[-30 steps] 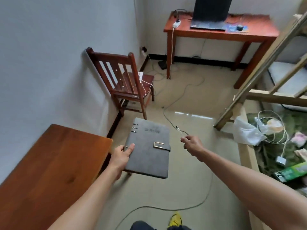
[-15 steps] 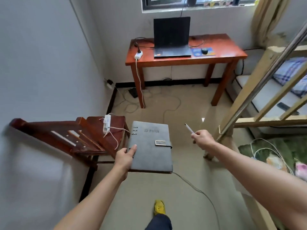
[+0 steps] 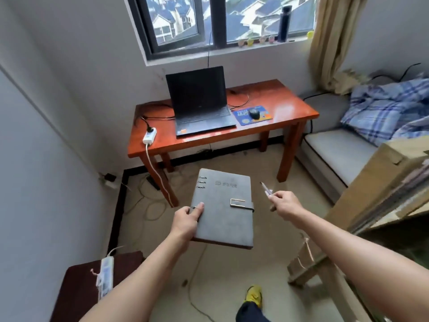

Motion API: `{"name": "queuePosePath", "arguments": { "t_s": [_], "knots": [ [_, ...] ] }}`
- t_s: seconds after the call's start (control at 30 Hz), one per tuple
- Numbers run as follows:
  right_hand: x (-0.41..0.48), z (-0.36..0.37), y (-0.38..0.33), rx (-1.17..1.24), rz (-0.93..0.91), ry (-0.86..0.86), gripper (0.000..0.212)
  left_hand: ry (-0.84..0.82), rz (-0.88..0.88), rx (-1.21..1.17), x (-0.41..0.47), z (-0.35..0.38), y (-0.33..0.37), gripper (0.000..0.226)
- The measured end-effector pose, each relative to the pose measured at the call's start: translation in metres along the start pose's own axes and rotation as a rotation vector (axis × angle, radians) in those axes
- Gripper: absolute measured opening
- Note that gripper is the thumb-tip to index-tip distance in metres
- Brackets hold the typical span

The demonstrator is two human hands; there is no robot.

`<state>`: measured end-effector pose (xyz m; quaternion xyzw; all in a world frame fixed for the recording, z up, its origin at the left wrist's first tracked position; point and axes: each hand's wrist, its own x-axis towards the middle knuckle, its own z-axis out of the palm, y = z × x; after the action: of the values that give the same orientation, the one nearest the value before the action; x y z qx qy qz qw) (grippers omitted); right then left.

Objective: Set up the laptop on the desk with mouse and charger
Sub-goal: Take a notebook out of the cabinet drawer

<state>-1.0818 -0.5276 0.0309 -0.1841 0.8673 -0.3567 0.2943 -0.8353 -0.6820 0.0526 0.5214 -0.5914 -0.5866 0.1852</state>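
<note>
**Notebook and pen in hand, laptop already open on the far desk**

Nearest, a yellow shoe [image 3: 253,296] steps over a thin cable on the pale floor, and at the near left a dark wooden seat [image 3: 79,289] carries a white power strip [image 3: 105,275]. Above these, the left hand [image 3: 186,220] grips a closed grey ring-binder notebook [image 3: 224,206] by its spine edge, thumb on top, the strap clasp fastened. The right hand [image 3: 284,204] is closed around a slim pen [image 3: 266,190], tip pointing up and away. Neither item has reached the desk.

Judging by what lies ahead, the main work looks done: on the red-brown wooden desk [image 3: 287,105] under the window, the laptop [image 3: 199,103] stands open with a dark screen. A black mouse [image 3: 254,113] rests on a blue mouse pad [image 3: 251,115] just right of it. A black charger cable [image 3: 157,117] runs from the laptop's left side to a plug in a white socket block [image 3: 149,135] near the desk's left front edge. So the step in hand appears to be bringing extras over. The next move would call for walking forward without snagging the loose floor cables and setting both items down on bare desk top; the right end looks free.

Farther right is a grey mattress [image 3: 336,154] with a blue checked blanket [image 3: 383,115], and a wooden bunk frame [image 3: 362,205] stands at near right. At the back, a dark bottle [image 3: 284,22] stands on the window sill beside a beige curtain [image 3: 325,40].
</note>
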Motion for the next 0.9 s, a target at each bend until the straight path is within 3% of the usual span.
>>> {"name": "queuePosePath", "arguments": {
  "t_s": [0.43, 0.63, 0.77, 0.9],
  "knots": [
    [0.267, -0.073, -0.116, 0.093, 0.028, 0.050, 0.021, -0.020, 0.040, 0.052, 0.253, 0.107, 0.161, 0.033],
    [0.407, -0.107, -0.143, 0.129, 0.062, 0.117, 0.020, -0.160, 0.036, 0.037, 0.386, 0.173, 0.222, 0.026],
    [0.467, -0.128, -0.156, 0.164, 0.101, 0.137, 0.022, -0.149, 0.027, 0.085, 0.449, 0.211, 0.259, 0.039],
    [0.522, -0.165, -0.167, 0.231, 0.137, 0.173, 0.024, -0.179, -0.033, 0.053, 0.503, 0.270, 0.305, 0.035]
  ]
}}
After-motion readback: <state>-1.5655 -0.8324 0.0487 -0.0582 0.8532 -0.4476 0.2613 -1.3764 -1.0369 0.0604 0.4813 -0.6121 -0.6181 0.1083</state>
